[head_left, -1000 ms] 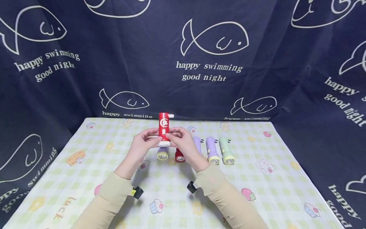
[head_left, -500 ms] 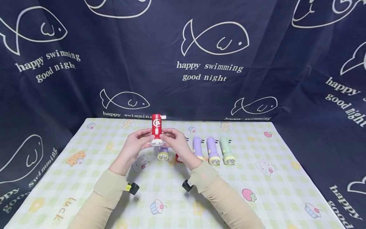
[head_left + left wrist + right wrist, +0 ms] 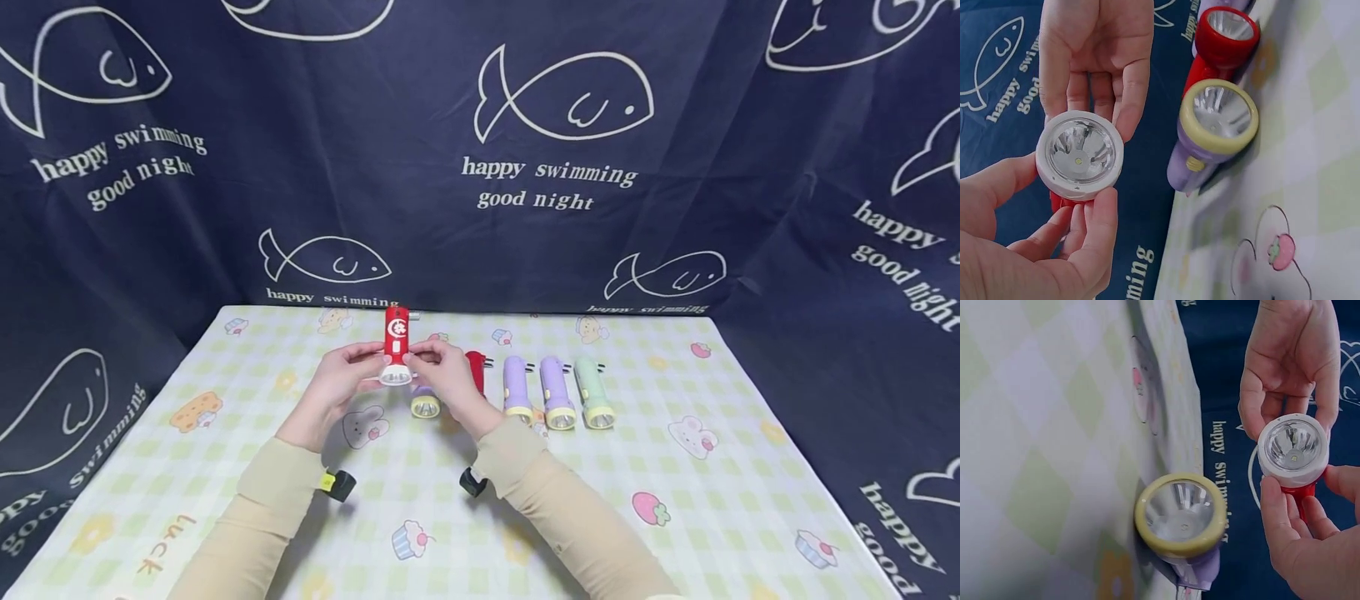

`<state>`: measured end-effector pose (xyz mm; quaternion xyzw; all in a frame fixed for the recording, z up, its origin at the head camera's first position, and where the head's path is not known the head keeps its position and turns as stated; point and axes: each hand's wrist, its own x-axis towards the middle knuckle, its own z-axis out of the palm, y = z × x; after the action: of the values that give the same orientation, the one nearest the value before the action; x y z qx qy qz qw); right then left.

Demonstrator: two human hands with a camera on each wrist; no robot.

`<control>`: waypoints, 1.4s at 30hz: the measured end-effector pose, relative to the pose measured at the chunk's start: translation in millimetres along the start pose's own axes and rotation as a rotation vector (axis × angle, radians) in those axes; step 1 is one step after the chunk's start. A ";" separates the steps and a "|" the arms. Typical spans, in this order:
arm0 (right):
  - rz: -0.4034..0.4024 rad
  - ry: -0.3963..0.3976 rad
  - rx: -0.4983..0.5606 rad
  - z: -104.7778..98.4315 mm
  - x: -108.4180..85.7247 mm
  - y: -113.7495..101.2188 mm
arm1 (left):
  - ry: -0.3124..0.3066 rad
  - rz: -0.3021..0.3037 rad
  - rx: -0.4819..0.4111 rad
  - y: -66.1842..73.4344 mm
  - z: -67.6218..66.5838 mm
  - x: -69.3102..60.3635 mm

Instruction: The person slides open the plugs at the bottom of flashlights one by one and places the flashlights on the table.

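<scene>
Between both hands, a red flashlight (image 3: 396, 342) with a white head and a white moon design is held above the table, its lens end tipped down toward me. My left hand (image 3: 336, 385) pinches its head from the left. From the other side my right hand (image 3: 450, 379) pinches it too. Its clear lens (image 3: 1080, 156) and white rim fill the middle of the grip in the left wrist view. Below and behind the right hand lie a purple flashlight (image 3: 426, 406) with a yellow rim and another red flashlight (image 3: 477, 371), both partly hidden in the head view.
Right of the hands, two purple flashlights (image 3: 518, 387) and a pale green flashlight (image 3: 593, 392) lie in a row, prongs pointing away. A checked cloth (image 3: 720, 517) covers the table. Dark fish-print fabric (image 3: 420, 167) hangs behind and at both sides.
Both hands have moved left and slightly down with the red flashlight, and its lens has tilted more into view. The second red flashlight's body now shows beside the right hand.
</scene>
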<state>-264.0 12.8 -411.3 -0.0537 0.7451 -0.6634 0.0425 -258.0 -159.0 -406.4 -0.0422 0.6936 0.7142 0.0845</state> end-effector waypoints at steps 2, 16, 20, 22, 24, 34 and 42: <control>-0.001 -0.001 -0.020 3.2 1.3 3.4 | 0.001 -0.017 -0.004 -2.7 -2.9 2.1; -0.066 -0.031 -0.312 18.6 4.3 13.7 | 0.015 -0.057 0.008 -20.9 -15.2 11.0; -0.061 -0.057 -0.380 20.9 3.9 15.5 | -0.010 -0.098 0.000 -24.4 -19.4 12.3; -0.053 -0.071 -0.401 22.4 3.5 16.6 | -0.021 -0.119 -0.002 -26.1 -21.1 12.8; -0.051 -0.091 -0.416 24.4 1.8 16.7 | -0.037 -0.133 0.013 -27.6 -23.0 12.7; -0.093 -0.162 -0.519 37.4 -11.0 15.2 | -0.069 -0.160 0.059 -34.1 -30.9 14.7; -0.122 -0.204 -0.605 41.2 -16.9 17.7 | -0.040 -0.174 0.132 -39.3 -33.7 15.6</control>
<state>-242.1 -23.5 -433.8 -0.1745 0.8958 -0.4045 0.0592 -268.2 -190.7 -449.0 -0.0823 0.7310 0.6575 0.1627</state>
